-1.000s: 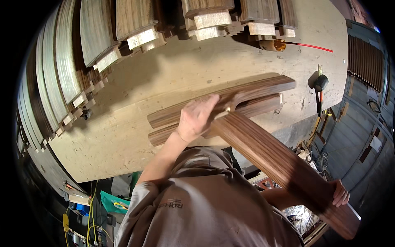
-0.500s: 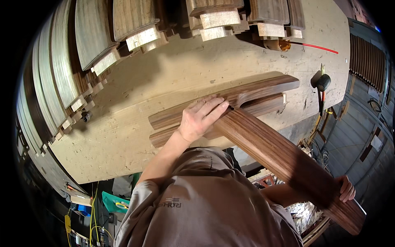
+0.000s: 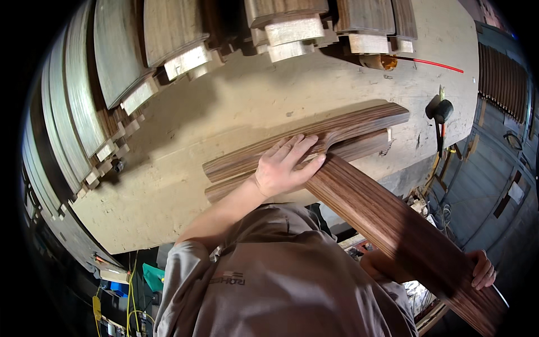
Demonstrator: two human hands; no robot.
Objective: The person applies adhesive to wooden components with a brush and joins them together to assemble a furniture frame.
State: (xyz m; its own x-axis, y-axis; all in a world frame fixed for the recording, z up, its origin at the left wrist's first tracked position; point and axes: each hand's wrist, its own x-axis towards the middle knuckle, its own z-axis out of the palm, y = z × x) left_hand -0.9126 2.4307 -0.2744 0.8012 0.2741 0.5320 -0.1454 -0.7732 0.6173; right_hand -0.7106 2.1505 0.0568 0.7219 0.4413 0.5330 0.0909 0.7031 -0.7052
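Observation:
A long, wide brown wooden board (image 3: 387, 216) slants from the workbench down to the lower right. My right hand (image 3: 483, 269) grips its long edge near the lower end, fingers curled over the top face. The upper end meets a curved, profiled wooden rail (image 3: 365, 121) lying on the bench. Across the rail lies my left hand (image 3: 286, 165), fingers stretched out flat and thumb spread toward the board's upper end. A second wooden rail (image 3: 362, 144) lies beside the first on the near side, partly hidden by my left hand and forearm. The joint itself is partly covered.
Stacked wooden pieces with pale tenon ends (image 3: 295, 31) line the bench's far and left sides. A black-headed mallet (image 3: 442, 111) lies at the right, near a roll-shaped container (image 3: 379, 62) and a thin red stick (image 3: 429, 64). The pale bench (image 3: 151, 196) has a front edge close to my body.
My left hand has slid a little right and nearer me along the rail, its thumb now spread apart. The board and my right hand have shifted slightly toward the lower right.

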